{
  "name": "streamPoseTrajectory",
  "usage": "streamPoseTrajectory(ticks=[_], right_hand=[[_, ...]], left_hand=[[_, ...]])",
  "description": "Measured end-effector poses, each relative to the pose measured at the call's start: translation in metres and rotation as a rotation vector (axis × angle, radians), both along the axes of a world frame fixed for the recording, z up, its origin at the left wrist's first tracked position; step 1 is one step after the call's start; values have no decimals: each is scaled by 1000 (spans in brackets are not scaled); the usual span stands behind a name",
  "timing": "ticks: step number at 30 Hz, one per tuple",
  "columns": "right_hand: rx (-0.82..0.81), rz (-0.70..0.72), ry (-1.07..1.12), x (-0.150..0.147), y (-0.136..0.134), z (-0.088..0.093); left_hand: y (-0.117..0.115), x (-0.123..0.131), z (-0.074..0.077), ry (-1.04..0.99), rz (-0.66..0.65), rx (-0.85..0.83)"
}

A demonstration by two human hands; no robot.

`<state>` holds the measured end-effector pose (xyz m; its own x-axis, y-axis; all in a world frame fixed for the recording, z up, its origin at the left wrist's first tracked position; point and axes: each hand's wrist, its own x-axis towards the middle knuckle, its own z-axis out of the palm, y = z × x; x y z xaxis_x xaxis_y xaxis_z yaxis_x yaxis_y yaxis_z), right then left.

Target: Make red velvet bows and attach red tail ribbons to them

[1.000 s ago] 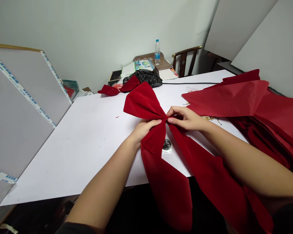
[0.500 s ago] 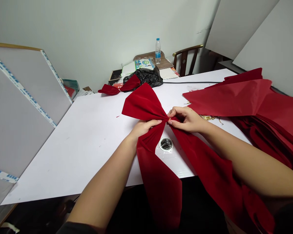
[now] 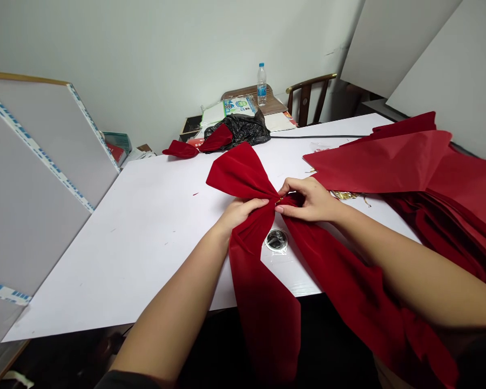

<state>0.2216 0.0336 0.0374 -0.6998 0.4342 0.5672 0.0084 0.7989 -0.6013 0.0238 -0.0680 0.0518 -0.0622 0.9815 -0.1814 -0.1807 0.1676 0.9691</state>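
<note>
A wide red velvet ribbon (image 3: 243, 173), gathered into a bow, is held above the white table (image 3: 146, 232). My left hand (image 3: 243, 210) is closed around the bow's left side, its thumb lying by the gathered middle. With thumb and index finger, my right hand (image 3: 305, 199) pinches at the centre, where a small gold tie (image 3: 279, 200) shows. Two long tails hang down toward my lap, one to the left and one under my right forearm. Below the knot, a small round dark item in clear wrap (image 3: 276, 240) lies on the table.
Folded red velvet strips (image 3: 389, 162) are piled at the right, with gold ties (image 3: 345, 195) beside them. Another red bow (image 3: 198, 148) lies at the back near a black plastic bag (image 3: 243, 128). A water bottle (image 3: 261, 86) stands behind. White panels (image 3: 44, 140) lean at the left.
The upper loop of the bow has dropped slightly and shifted right. My right fingertips have parted a little around the centre, and the gold tie shows more.
</note>
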Motion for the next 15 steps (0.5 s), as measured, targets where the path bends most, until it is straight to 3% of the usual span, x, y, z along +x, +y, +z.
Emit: streamPoseTrajectory(ticks=[5, 9, 12, 15], right_hand=[[-88, 17, -70, 2, 0, 3], [-54, -46, -41, 5, 3, 2], [-50, -94, 11, 8, 1, 13], [-42, -118, 12, 17, -12, 41]], left_hand=[[3, 1, -5, -13, 16, -2], [12, -6, -19, 39, 90, 79], [18, -15, -31, 402, 161, 252], [20, -23, -39, 739, 134, 372]])
